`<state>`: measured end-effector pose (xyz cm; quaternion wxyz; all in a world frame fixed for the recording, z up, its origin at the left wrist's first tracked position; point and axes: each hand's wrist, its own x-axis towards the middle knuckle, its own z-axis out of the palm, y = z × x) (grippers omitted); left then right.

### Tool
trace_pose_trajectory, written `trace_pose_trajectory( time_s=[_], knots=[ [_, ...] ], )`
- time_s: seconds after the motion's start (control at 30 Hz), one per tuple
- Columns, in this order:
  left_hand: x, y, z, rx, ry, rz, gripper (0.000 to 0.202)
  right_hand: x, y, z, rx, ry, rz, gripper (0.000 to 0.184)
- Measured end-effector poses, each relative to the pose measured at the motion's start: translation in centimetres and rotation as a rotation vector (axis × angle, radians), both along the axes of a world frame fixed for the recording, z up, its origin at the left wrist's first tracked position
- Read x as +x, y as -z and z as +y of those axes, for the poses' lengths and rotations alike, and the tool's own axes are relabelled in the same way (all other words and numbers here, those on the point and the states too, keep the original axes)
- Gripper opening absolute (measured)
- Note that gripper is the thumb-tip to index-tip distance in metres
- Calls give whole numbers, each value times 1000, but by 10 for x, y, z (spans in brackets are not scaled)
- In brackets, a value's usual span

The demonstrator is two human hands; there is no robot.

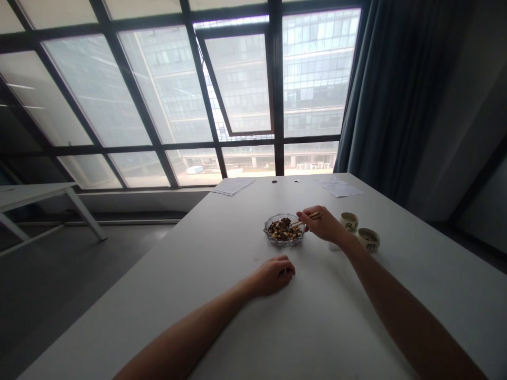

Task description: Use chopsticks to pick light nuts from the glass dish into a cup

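Chopsticks (297, 224) pinched in the right hand (321, 224) reach into a glass bowl (285, 244); the left hand (274, 275), half-curled, is empty.

- On the table (198, 274), the bowl (285, 244) is set near the middle, with pieces (282, 230) heaped in it.
- Chopsticks (316, 216) are held in the right hand (322, 224), at the bowl's right, their tips lowered among the pieces.
- The left hand (273, 275) is laid before the bowl.
- Right of the bowl, two cups (370, 246) are placed, one behind the other.
- Towards the far edge, papers (233, 186) are laid at left and right.
- The table is backed by windows (240, 84) and flanked by a curtain (366, 105) at right.
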<state>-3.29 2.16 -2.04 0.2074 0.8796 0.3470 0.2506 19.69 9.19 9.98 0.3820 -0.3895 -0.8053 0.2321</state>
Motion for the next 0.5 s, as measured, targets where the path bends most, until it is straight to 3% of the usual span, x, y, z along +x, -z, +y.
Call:
trace_pose_trajectory(
  time_s=[0.2,0.5],
  knots=[
    [2,0,-1,14,-1,3,17,-13,22,7,-53,-26,12,46],
    [4,-2,-1,16,7,-18,17,-15,25,5,-119,4,46,47]
  ],
)
